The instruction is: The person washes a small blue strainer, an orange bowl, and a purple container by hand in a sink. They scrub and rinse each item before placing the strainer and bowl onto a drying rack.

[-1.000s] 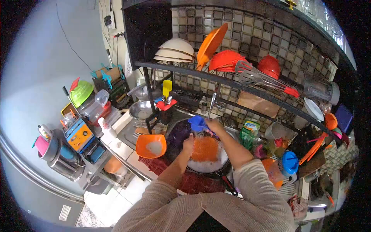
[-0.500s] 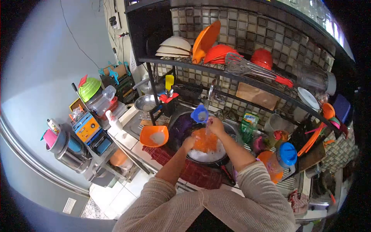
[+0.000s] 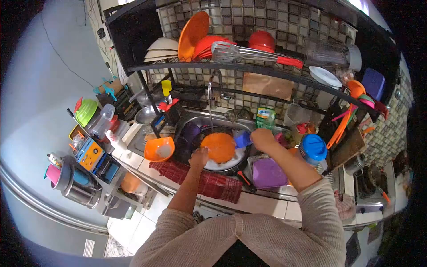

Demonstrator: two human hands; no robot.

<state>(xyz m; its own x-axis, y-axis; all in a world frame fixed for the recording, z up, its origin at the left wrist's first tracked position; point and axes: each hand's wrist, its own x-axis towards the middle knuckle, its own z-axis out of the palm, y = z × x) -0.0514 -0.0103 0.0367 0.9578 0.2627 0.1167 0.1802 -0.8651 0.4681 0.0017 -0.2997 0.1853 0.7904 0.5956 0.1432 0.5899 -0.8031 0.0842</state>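
My left hand [image 3: 199, 158] is closed on the left edge of a round orange plate [image 3: 219, 148], which is tilted over a dark pan [image 3: 231, 169] of white suds in the sink [image 3: 195, 121]. My right hand [image 3: 263, 140] grips a small blue cup [image 3: 242, 139] on its side, at the plate's right edge. A thin stream runs from the faucet [image 3: 211, 91] behind the plate. Left of the pan is a purple item [image 3: 191, 131]. On the counter's left, an orange bowl [image 3: 159, 149] holds something whitish.
A purple container [image 3: 269, 173] stands right of the pan handle [image 3: 244, 179]. Beyond are a blue-lidded jug [image 3: 314, 148] and a green pouch [image 3: 265, 119]. A rack [image 3: 187, 66] with bowls and utensils hangs overhead. A red cloth [image 3: 218, 186] lies along the counter's front.
My right hand has brought the blue cup from above, under the faucet, down to the plate's right side. The plate's surface shows more plainly. The whole view has shifted.
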